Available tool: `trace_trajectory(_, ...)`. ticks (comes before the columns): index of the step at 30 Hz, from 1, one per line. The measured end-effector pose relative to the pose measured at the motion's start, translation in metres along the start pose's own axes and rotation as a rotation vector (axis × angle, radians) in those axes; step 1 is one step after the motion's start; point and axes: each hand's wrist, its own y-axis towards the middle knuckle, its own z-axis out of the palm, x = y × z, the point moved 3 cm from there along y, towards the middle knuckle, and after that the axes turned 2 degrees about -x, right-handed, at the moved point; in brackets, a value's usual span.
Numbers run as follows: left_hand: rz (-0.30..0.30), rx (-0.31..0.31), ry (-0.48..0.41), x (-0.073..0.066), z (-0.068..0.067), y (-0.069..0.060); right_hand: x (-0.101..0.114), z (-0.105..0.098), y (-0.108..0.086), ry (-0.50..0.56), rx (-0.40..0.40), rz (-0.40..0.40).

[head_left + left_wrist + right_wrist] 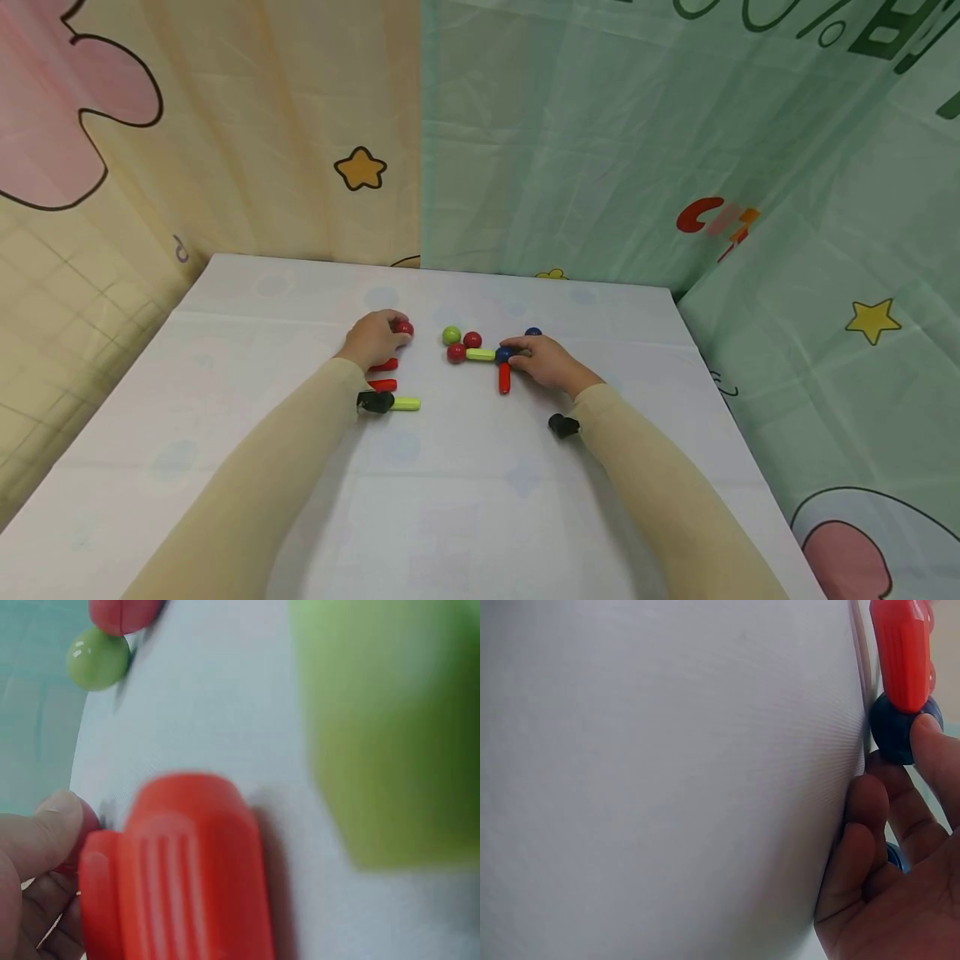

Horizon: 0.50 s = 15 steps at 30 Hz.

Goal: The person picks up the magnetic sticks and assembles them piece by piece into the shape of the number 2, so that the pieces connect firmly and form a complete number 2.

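Observation:
My left hand [371, 338] holds a red ball [404, 328] between thumb and fingers, at the left of the group of pieces. In the left wrist view, the thumb lies over that ball, just past two red rods [199, 870]. With thumb and fingers my right hand [553, 365] pinches a blue ball [891, 729]. A red rod [504, 379] runs from this ball toward me, and a yellow-green rod [481, 355] runs left from it to another red ball [456, 353]. These pieces appear joined.
Behind the joined pieces are a green ball [451, 335] and a further red ball [472, 340]. A second blue ball [533, 332] sits beyond my right hand. Under my left wrist lies a loose yellow-green rod [407, 404]. Patterned curtains [525, 167] border the white table [450, 500].

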Motion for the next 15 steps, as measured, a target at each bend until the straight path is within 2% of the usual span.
trace_trajectory(6, 0.014, 0.015, 0.048, -0.002, 0.0, -0.007, 0.002, 0.001, 0.0, -0.023, 0.002, -0.003)
trace_trajectory(11, 0.009, 0.027, -0.006, -0.003, 0.0, -0.018, 0.005, -0.001, 0.0, -0.032, 0.009, -0.005)
trace_trajectory(15, 0.072, 0.056, 0.008, -0.007, 0.003, -0.029, 0.007, -0.002, 0.0, -0.03, 0.012, 0.001)
